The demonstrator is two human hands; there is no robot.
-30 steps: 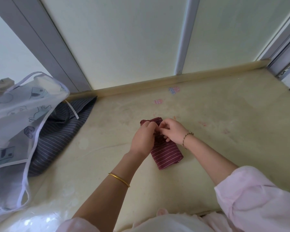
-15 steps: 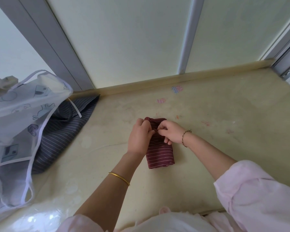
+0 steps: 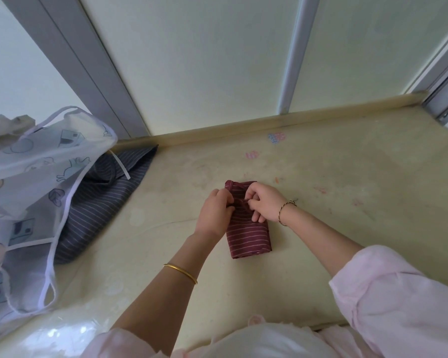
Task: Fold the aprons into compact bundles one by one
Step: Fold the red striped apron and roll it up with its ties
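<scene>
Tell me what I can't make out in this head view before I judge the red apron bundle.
- Middle of the red apron: covered by the left hand and right hand; whether a strap is being tied or tucked is unclear.
- Left hand's fingers: curled out of sight behind the hand.
- Grey striped apron: partly under the white printed apron.
- White printed apron: cut off by the left edge.

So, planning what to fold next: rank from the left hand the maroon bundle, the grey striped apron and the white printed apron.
1. Maroon bundle: held by the left hand.
2. Grey striped apron: to the left, by the wall.
3. White printed apron: far left, overlapping the grey one.
</scene>
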